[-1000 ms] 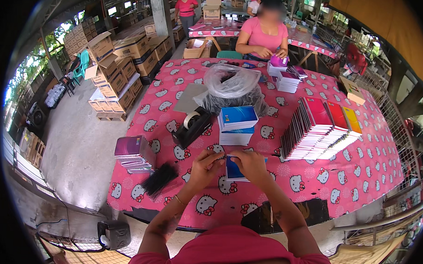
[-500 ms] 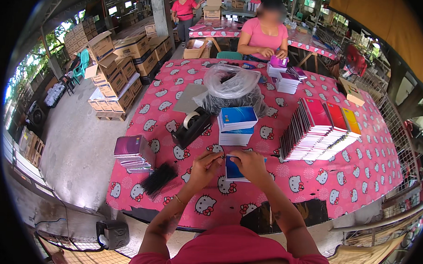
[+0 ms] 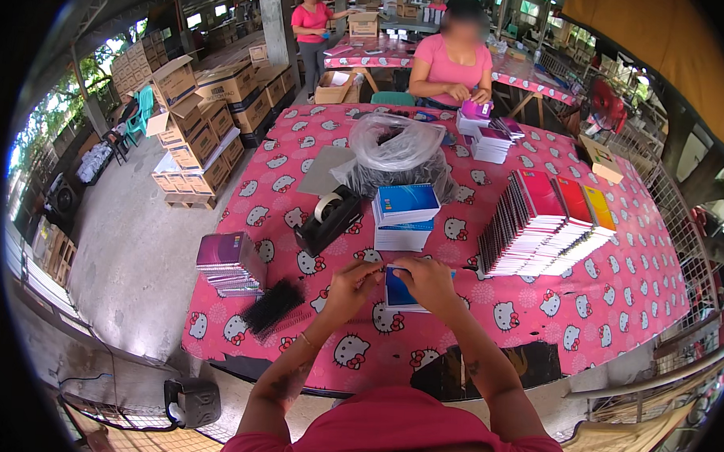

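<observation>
A small blue notebook (image 3: 399, 297) lies flat on the table in front of me. My right hand (image 3: 429, 279) rests over its upper part, fingers bent and gripping it near the top left. Just off the notebook's left edge, my left hand (image 3: 354, 280) has thumb and fingers pinched together; whatever is between them is too small to make out. Left of that hand lies a heap of black spiral binding coils (image 3: 273, 309). A stack of blue notebooks (image 3: 404, 219) stands just beyond my hands.
A tape dispenser (image 3: 328, 218) and a clear plastic bag (image 3: 396, 159) of dark material stand beyond my hands. Purple notebooks (image 3: 231, 261) are stacked left, red and yellow-covered ones (image 3: 545, 220) right. Across the table, a co-worker (image 3: 453, 70) handles purple notebooks.
My hands stay in nearly the same place at the notebook. In the background, a standing person has shifted and now reaches toward a cardboard box.
</observation>
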`<state>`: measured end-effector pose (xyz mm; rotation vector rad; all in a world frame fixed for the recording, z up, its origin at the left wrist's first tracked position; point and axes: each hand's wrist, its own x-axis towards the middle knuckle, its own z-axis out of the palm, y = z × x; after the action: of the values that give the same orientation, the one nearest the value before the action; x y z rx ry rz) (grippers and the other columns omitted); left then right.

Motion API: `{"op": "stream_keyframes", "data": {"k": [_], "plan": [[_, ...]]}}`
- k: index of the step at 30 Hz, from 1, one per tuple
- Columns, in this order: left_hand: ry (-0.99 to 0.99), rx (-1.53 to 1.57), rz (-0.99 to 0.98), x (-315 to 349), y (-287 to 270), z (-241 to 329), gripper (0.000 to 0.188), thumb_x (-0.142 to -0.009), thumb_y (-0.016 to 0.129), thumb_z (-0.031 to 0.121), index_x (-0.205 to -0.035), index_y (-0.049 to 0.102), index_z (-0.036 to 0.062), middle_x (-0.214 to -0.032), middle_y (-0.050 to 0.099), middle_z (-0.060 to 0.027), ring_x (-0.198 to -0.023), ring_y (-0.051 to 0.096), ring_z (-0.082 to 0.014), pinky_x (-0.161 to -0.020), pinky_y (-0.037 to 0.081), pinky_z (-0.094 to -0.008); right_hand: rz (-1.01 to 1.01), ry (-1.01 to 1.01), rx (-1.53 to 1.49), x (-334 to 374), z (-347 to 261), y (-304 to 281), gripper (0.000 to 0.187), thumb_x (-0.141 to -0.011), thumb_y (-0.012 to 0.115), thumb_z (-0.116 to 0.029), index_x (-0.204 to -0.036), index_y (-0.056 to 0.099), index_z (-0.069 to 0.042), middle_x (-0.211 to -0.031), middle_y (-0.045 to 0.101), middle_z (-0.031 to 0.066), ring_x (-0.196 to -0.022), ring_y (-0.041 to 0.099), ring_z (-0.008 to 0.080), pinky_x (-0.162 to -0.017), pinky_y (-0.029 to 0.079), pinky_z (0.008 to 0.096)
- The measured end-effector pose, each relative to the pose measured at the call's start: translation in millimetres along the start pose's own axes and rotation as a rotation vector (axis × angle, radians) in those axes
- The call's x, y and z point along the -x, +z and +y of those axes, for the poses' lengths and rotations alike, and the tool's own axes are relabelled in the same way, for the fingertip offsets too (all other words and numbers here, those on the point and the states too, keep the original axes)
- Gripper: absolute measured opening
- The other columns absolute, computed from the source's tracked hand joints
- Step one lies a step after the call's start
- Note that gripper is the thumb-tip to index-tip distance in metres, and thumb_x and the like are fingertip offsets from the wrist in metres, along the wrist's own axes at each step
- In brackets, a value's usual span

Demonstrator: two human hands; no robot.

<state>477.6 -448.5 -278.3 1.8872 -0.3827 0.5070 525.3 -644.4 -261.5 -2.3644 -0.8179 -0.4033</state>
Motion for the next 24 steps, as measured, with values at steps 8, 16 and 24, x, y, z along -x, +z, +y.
{"op": "stream_keyframes", "data": {"k": [8,16,24], "plan": [[0.138,-0.263,0.032,-7,0,5,0.021,-0.083,0.07,0.002,-0.104,0.069,0.0022,-0.092,0.065,-0.011,-0.072,0.067,-0.0272,-0.061,0.053,-0.0361,-0.002,-0.028,0.008,0,-2,-4,0.016,-0.087,0.07,-0.023,-0.099,0.072,-0.014,-0.081,0.071,0.0087,-0.072,0.068,0.0313,-0.066,0.054,0.0435],[0.096,-0.209,-0.051,-14,-6,6,0.021,-0.079,0.07,-0.001,-0.099,0.064,0.0034,-0.095,0.062,-0.012,-0.081,0.065,-0.0309,-0.066,0.053,-0.039,0.001,-0.064,-0.001,1,-1,-3,0.016,-0.087,0.07,-0.024,-0.1,0.072,-0.014,-0.082,0.071,0.0083,-0.072,0.067,0.0312,-0.065,0.054,0.0433],[0.135,-0.22,-0.083,-19,-8,2,0.023,-0.078,0.073,-0.004,-0.098,0.063,0.0017,-0.096,0.059,-0.0106,-0.086,0.064,-0.0273,-0.071,0.054,-0.0337,-0.006,-0.034,0.017,2,-3,-3,0.016,-0.087,0.07,-0.025,-0.099,0.073,-0.014,-0.081,0.071,0.0078,-0.071,0.067,0.031,-0.066,0.053,0.0431]]}}
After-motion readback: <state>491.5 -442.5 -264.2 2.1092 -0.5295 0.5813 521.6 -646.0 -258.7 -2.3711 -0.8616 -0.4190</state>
